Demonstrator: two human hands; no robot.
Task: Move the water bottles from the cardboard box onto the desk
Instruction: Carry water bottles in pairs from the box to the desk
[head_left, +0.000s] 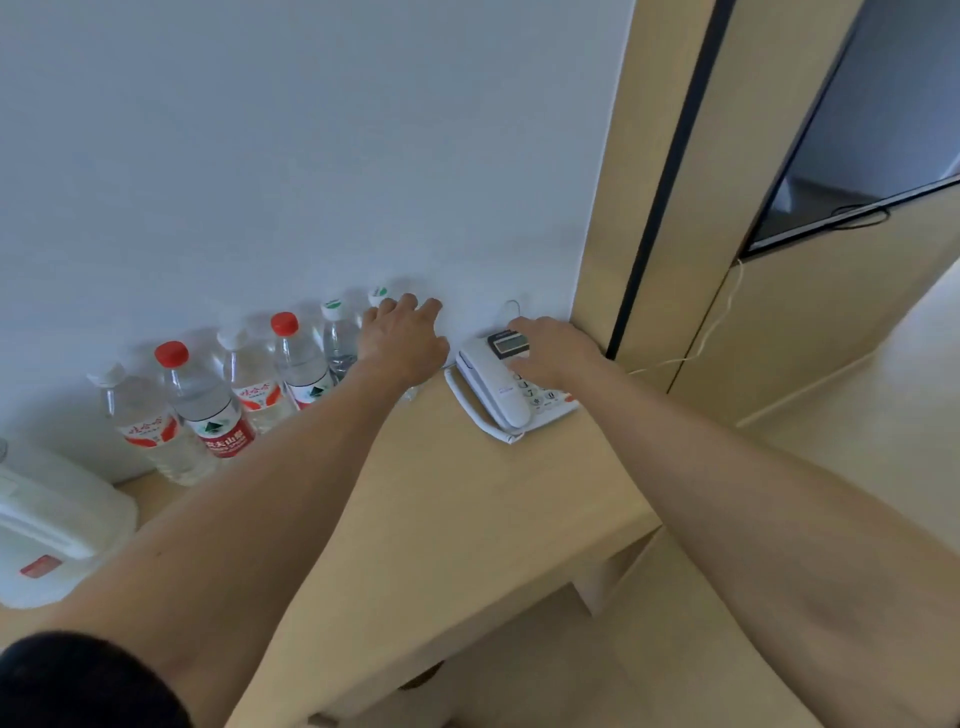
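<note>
My left hand (402, 340) is stretched out to the far end of the bottle row, right by the wall. It covers the last bottle (380, 297), and only its white cap with a green spot peeks out above my fingers. My fingers look curled round it, so I think I am holding it upright while I stand it at the end of the line. I cannot see its bottom, so I cannot tell if it is resting on the desk (441, 493) yet.

My right hand (553, 351) lies on the white phone (506, 387). Its fingers are loose and flat and hold nothing. I think it leans there to steady me, or to keep the phone from getting in the way.

To the left of my left hand, five more water bottles stand in a row along the wall. Next to my hand is a clear one with a white cap (337, 338), then a red cap one (298, 358), a white cap one (254, 379), another red cap one (200, 400), and a white cap one (143, 421) at the far end. They stand close together so they all fit.

The phone sits just to the right of my left hand, so there is little room for more bottles on that side. Further left of the row is a white kettle (57, 519). Right of my right hand are a wooden panel (670, 156) and a dark TV (872, 130) with cords.

I cannot see the cardboard box here.
</note>
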